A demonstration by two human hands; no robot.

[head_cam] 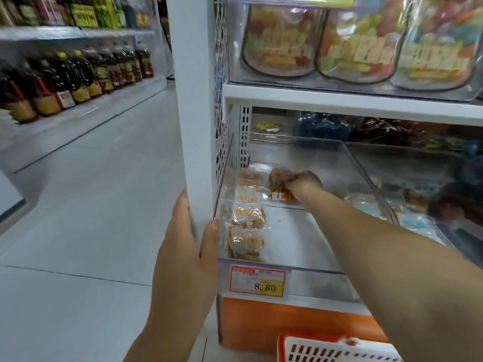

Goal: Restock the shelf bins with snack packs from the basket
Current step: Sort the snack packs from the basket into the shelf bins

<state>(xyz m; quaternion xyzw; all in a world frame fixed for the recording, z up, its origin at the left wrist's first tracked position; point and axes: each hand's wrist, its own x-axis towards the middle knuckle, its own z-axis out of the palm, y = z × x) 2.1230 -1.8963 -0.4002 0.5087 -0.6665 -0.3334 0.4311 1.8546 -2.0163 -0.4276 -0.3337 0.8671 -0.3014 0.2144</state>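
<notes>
Head view: my right hand [304, 182] grips snack pack [279, 182] inside clear bin [292, 231]; left hand [187, 246] clasps shelf post [194, 105]. One row of packs [248, 220] laid, bin mostly unfilled.

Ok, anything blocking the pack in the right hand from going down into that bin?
Nothing visible. The right hand holds the snack pack inside the clear bin, beside the row of packs along its left wall.
</notes>
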